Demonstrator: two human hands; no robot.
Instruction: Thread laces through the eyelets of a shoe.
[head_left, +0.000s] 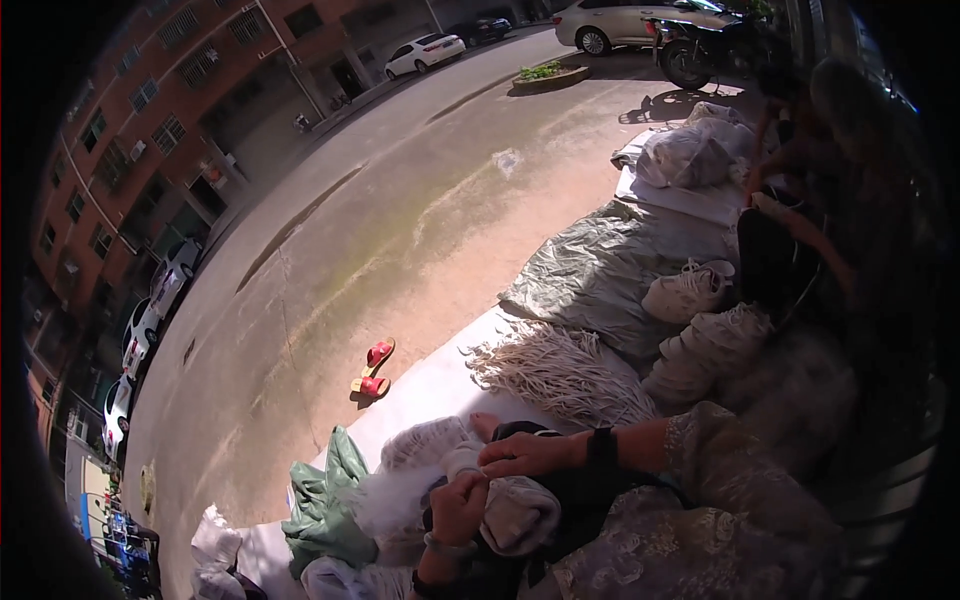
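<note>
A pale shoe [515, 512] is gripped by the left hand [458, 505] and steadied under the flat right hand [525, 455], fingers [497, 462] spread, near the laces [560, 370].

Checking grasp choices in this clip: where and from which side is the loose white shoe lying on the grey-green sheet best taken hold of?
The white shoe lies on its own on the grey-green sheet, apart from the stacked pairs. Probably best to grip it around the collar opening, coming from above: the opening seems to face up and nothing covers it. Both hands are busy elsewhere.
</note>
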